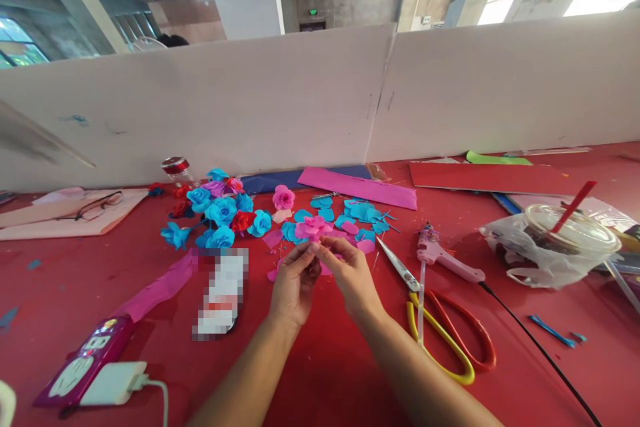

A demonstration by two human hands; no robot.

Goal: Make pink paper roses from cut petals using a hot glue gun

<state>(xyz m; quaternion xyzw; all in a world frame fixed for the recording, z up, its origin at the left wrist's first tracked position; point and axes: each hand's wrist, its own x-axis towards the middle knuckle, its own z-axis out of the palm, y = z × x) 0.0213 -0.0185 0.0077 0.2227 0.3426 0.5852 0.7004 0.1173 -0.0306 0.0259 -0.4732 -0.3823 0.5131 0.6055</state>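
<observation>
A pink paper flower (313,227) is held up by both hands above the red table (325,373). My left hand (295,280) is closed, its thumb and fingertips pinched at the flower's base. My right hand (353,273) pinches at the same spot from the right, touching the left fingertips. Loose blue paper petals (363,211) and pink petals (273,238) lie just beyond the hands. Finished blue paper flowers (221,211), with red and purple ones among them, are heaped to the left. Another pink flower (283,197) rests behind the petals.
Right of my hands lie scissors (440,320) and a pink glue gun (445,255) with its cord. A bagged drink cup (560,240) stands further right. At left are a purple power strip (85,360) with a white charger (114,383), and eyeglasses (95,205). A white partition (250,107) runs behind.
</observation>
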